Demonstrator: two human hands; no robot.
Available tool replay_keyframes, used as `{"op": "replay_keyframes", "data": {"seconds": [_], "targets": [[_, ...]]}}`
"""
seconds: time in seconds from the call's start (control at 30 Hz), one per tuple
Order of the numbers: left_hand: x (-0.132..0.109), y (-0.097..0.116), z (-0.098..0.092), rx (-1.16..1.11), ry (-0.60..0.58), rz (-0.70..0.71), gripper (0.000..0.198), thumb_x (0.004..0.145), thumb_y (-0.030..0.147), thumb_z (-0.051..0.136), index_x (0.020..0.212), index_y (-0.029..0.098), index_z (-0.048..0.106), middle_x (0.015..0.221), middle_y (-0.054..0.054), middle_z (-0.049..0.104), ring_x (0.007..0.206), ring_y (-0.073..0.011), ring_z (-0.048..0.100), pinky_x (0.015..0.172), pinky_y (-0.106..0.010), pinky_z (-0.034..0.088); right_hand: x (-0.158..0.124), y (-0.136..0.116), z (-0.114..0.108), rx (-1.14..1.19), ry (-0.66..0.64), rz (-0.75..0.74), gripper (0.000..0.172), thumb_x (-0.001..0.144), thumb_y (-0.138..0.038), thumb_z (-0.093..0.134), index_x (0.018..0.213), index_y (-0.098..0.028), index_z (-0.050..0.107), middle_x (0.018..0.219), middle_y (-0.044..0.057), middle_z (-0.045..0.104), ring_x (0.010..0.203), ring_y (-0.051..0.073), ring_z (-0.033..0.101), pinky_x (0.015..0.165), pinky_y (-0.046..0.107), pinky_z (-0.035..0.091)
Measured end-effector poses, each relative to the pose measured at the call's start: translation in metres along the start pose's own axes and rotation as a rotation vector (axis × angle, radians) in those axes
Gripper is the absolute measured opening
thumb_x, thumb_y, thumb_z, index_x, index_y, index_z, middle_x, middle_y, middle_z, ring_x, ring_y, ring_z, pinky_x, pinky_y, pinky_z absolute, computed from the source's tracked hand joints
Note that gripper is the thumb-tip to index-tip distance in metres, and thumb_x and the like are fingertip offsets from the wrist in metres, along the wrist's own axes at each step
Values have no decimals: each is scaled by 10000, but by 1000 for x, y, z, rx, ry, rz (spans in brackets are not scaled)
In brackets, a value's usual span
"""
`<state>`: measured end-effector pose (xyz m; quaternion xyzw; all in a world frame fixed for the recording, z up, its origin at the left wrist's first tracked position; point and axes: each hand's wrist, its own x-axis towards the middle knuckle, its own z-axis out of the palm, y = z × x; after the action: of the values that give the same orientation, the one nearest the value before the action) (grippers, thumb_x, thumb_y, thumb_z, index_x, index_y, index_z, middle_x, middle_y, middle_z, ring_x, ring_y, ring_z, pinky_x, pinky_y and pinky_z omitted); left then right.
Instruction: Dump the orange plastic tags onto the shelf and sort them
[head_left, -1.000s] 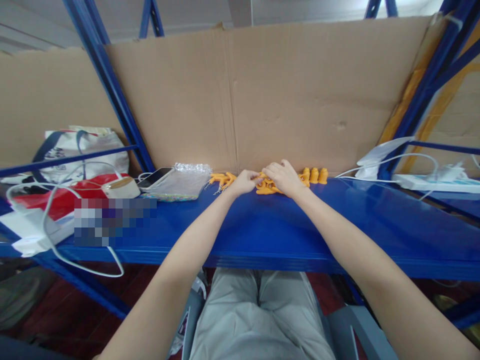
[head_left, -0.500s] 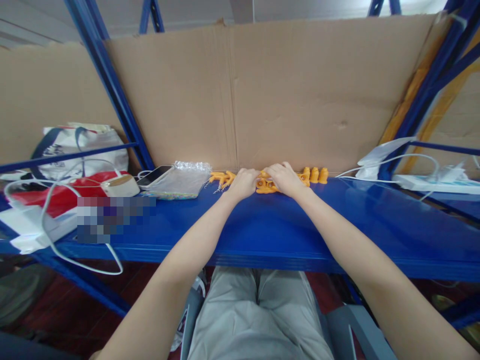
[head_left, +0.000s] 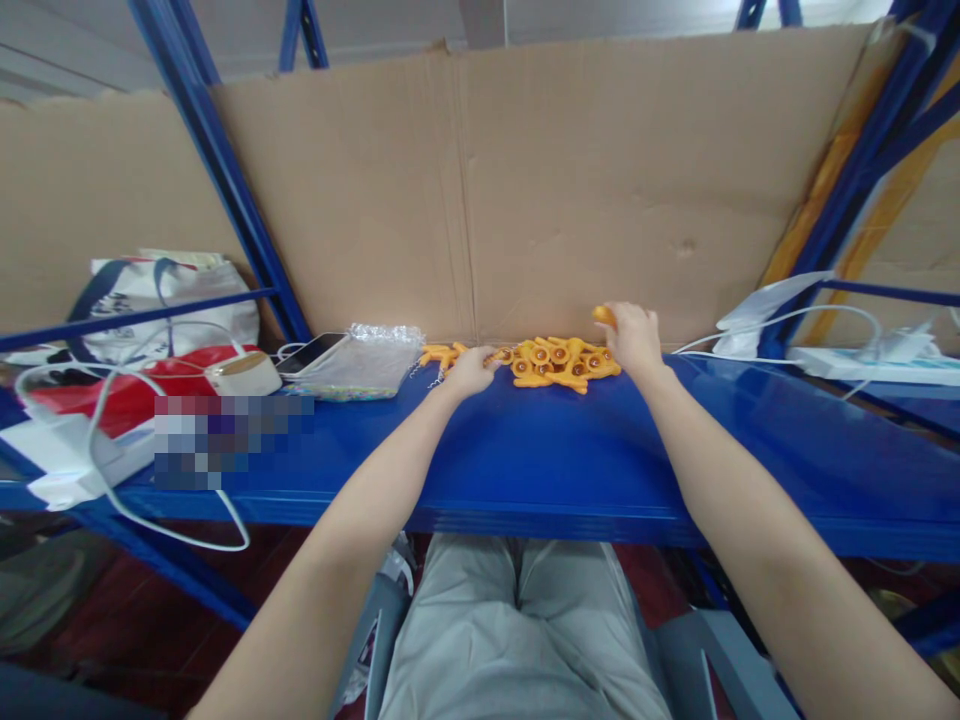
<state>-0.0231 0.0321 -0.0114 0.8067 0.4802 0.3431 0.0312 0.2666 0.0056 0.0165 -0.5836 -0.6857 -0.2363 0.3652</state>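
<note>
My right hand (head_left: 634, 340) is raised at the back of the blue shelf, closed around a small orange plastic piece (head_left: 604, 316) that sticks out to the left of its fingers. My left hand (head_left: 472, 373) rests lower, its fingers closed on another orange piece (head_left: 501, 355), mostly covered by the fingers. Between my hands lies a cluster of orange plastic pieces (head_left: 559, 362), several with round hollow ends turned toward me and finger-like tips. Just left of my left hand are more orange finger-shaped pieces (head_left: 441, 355) with thin metal chains (head_left: 437, 376).
Left of the pieces lie a clear plastic bag (head_left: 367, 365) and a phone (head_left: 313, 352). White cables and a power strip (head_left: 112, 455) crowd the far left. A cardboard wall (head_left: 570, 190) stands behind; blue posts (head_left: 840, 180) rise at both sides.
My hands have moved apart from above the cluster. The right went right and up, an orange piece in its fingers; the left shifted slightly left. The upright orange pieces at right no longer show.
</note>
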Motion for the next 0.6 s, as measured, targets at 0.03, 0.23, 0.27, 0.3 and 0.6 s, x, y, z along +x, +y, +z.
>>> {"op": "replay_keyframes", "data": {"seconds": [0.03, 0.23, 0.27, 0.3, 0.6], "targets": [[0, -5, -1, 59, 16, -6, 167, 879, 195, 587, 951, 161, 734, 957, -104, 777, 939, -252, 704, 876, -370, 543, -2, 12, 0, 6, 15, 115, 372, 957, -238, 439, 1274, -124, 597, 1243, 219, 650, 1152, 339, 566, 946, 460, 390], [2, -17, -2, 205, 103, -38, 195, 901, 144, 550, 987, 160, 725, 1066, -142, 760, 1031, -266, 701, 933, -381, 524, -24, 48, 8, -9, -183, 542, 374, 908, -317, 590, 1237, -162, 677, 1297, 205, 624, 1210, 333, 575, 968, 451, 463], [2, -17, -2, 210, 112, -42, 201, 897, 133, 550, 993, 156, 725, 1077, -149, 755, 1038, -273, 698, 940, -396, 521, -27, 50, 10, -14, -222, 581, 368, 895, -342, 621, 1211, -170, 699, 1313, 203, 618, 1228, 338, 567, 968, 448, 467], [2, -17, -2, 213, 122, -44, 206, 891, 120, 551, 996, 155, 724, 1084, -152, 750, 1044, -279, 695, 946, -410, 518, -29, 52, 11, -14, -254, 620, 373, 883, -370, 648, 1194, -175, 714, 1324, 201, 615, 1242, 342, 560, 969, 444, 467], [-2, -18, -5, 242, 296, -15, 237, 874, 108, 526, 982, 203, 715, 1064, -113, 627, 1101, -290, 613, 950, -500, 494, -27, 72, 33, 219, -318, 765, 308, 809, -302, 705, 1100, -210, 754, 1156, 119, 716, 1072, 276, 664, 850, 377, 484]]}}
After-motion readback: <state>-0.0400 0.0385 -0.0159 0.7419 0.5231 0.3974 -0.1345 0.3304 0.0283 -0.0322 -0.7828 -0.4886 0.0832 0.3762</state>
